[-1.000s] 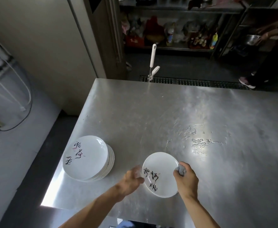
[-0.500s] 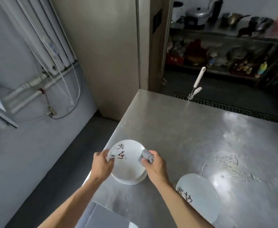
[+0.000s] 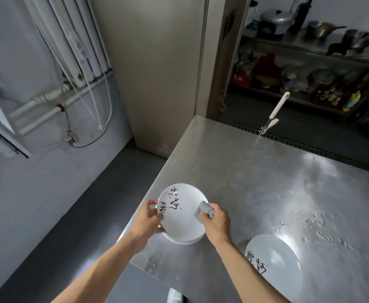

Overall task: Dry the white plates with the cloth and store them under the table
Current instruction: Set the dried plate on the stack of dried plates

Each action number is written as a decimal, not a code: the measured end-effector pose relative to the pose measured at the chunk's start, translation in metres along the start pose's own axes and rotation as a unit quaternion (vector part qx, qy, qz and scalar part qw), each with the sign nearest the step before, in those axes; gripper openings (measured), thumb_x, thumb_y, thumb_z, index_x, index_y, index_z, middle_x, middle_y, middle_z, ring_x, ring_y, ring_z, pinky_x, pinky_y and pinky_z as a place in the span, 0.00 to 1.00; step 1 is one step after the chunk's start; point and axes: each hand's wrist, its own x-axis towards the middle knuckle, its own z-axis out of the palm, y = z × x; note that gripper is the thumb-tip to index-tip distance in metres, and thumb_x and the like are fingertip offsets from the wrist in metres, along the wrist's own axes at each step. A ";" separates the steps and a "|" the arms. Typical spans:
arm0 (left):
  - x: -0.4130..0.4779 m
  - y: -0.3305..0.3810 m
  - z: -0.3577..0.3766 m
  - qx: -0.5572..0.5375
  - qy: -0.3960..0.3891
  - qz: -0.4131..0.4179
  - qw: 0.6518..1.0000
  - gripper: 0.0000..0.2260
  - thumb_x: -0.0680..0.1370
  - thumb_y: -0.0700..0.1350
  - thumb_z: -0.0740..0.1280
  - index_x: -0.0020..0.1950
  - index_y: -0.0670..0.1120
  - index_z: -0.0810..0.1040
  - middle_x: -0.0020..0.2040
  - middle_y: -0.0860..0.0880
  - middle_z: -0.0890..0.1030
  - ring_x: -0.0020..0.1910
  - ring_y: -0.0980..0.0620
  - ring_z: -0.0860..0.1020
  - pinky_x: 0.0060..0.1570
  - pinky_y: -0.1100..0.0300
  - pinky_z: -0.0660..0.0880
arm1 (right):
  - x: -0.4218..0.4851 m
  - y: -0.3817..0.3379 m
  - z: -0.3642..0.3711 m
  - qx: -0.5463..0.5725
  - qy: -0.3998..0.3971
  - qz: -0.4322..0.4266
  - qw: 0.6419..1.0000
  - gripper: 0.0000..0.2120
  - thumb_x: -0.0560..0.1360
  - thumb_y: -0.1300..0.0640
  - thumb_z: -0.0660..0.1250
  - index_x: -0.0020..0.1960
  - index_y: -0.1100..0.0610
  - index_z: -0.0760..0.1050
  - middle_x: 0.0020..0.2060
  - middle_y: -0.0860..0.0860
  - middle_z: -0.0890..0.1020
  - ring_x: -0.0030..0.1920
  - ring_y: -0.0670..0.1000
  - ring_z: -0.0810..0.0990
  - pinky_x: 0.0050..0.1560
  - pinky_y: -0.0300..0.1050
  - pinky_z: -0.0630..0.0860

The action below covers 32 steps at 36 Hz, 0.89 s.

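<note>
Stainless-steel tabletop [image 3: 266, 182]: brushed surface, bright light reflections, water patches [image 3: 310, 219] on its right half. Floor [image 3: 70, 226]: dark grey, smooth. Left wall [image 3: 15, 171]: pale grey, fitted with white pipes [image 3: 78, 40] and a looping dark cable [image 3: 96, 143]. Beige panel [image 3: 157, 73] at the corner. Beyond the tabletop: a floor drain grate [image 3: 310, 146] and metal shelving [image 3: 310, 49] carrying pots and bottles, dimly lit.
</note>
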 end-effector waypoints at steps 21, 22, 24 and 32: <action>-0.036 0.011 0.045 -0.010 -0.115 0.069 0.991 0.29 0.82 0.29 0.58 0.77 0.56 0.71 0.59 0.38 0.85 0.59 0.38 0.84 0.57 0.40 0.83 | -0.014 -0.038 -0.008 -0.150 -0.092 -0.261 0.949 0.14 0.78 0.55 0.70 0.62 0.47 0.81 0.56 0.45 0.74 0.57 0.49 0.74 0.62 0.39 0.70; -0.035 0.013 0.044 -0.017 -0.109 0.071 0.991 0.29 0.82 0.29 0.59 0.78 0.55 0.69 0.60 0.38 0.85 0.60 0.36 0.83 0.58 0.38 0.82 | -0.016 -0.037 -0.014 -0.154 -0.116 -0.271 0.943 0.13 0.77 0.55 0.70 0.61 0.46 0.82 0.56 0.45 0.75 0.57 0.49 0.75 0.62 0.38 0.70; -0.034 0.017 0.039 -0.018 -0.098 0.083 0.992 0.30 0.82 0.29 0.58 0.79 0.54 0.68 0.61 0.38 0.85 0.60 0.34 0.83 0.59 0.35 0.81 | -0.018 -0.031 -0.029 -0.160 -0.159 -0.274 0.935 0.13 0.77 0.55 0.71 0.60 0.47 0.83 0.54 0.44 0.75 0.56 0.47 0.76 0.61 0.35 0.71; -0.049 0.022 0.041 0.006 -0.116 0.106 0.987 0.33 0.79 0.30 0.57 0.78 0.58 0.70 0.62 0.42 0.85 0.60 0.37 0.84 0.51 0.42 0.85 | -0.006 -0.028 -0.067 -0.144 -0.033 -0.236 0.960 0.12 0.75 0.70 0.69 0.53 0.58 0.85 0.48 0.51 0.75 0.47 0.48 0.77 0.50 0.23 0.72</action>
